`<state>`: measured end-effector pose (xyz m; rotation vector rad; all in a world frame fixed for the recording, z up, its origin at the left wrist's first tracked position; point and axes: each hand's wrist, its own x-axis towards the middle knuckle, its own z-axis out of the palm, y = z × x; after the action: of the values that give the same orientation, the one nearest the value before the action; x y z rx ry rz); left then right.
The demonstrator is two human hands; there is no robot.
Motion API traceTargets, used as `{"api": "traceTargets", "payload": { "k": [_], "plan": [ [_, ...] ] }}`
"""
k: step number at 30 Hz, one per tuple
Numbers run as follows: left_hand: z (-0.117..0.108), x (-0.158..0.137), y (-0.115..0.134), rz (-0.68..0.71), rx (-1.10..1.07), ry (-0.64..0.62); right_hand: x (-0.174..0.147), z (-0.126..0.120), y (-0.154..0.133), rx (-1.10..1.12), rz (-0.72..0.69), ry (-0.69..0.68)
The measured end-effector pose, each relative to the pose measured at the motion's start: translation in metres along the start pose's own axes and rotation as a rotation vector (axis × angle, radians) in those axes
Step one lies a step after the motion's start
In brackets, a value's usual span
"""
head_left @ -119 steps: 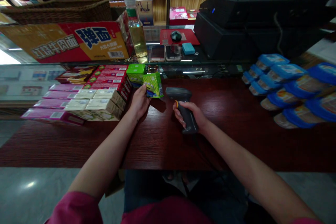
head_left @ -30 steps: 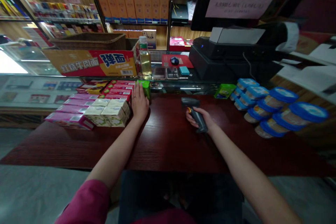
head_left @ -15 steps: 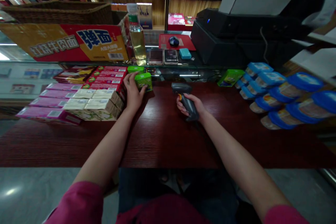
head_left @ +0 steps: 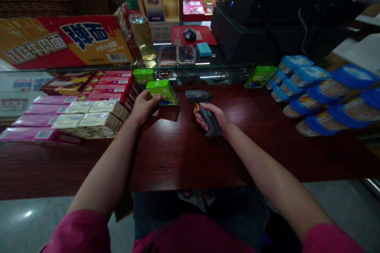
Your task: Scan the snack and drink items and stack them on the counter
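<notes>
My left hand (head_left: 143, 107) grips the left end of a small green box (head_left: 163, 91) with cartoon print, tilted a little over the dark wooden counter. Just behind it, against the red boxes, stands another green box (head_left: 143, 74). My right hand (head_left: 218, 118) is wrapped round the handle of a dark grey barcode scanner (head_left: 208, 120). The scanner's head points left, towards the green box, and a gap lies between them. A cable runs from the handle down past my right forearm.
At left are rows of pink boxes (head_left: 44, 134), cream boxes (head_left: 97, 120) and red boxes (head_left: 108, 83). Blue-lidded tubs (head_left: 341, 104) and a third green box (head_left: 260, 76) stand at right. Behind are a bottle (head_left: 141, 35), noodle carton (head_left: 89, 43) and black machine (head_left: 252, 35).
My left hand has drawn the front green box away from the one behind it, slightly nearer to me. The scanner stays in my right hand. The whole view has shifted somewhat.
</notes>
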<state>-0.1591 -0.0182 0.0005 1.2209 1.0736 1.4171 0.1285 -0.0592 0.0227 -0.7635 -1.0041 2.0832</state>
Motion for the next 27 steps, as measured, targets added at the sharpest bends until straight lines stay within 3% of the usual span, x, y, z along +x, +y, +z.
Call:
{"api": "traceTargets", "payload": {
  "k": [5,27],
  "plan": [
    [-0.0035,0.0032,-0.0042,0.036,-0.016,0.010,0.0002,0.0000,0.0011,-0.004,0.005,0.023],
    [-0.0023,0.0011,-0.0029,-0.036,-0.156,0.003,0.0054,-0.0081,0.0050,0.055,0.005,-0.002]
  ]
}}
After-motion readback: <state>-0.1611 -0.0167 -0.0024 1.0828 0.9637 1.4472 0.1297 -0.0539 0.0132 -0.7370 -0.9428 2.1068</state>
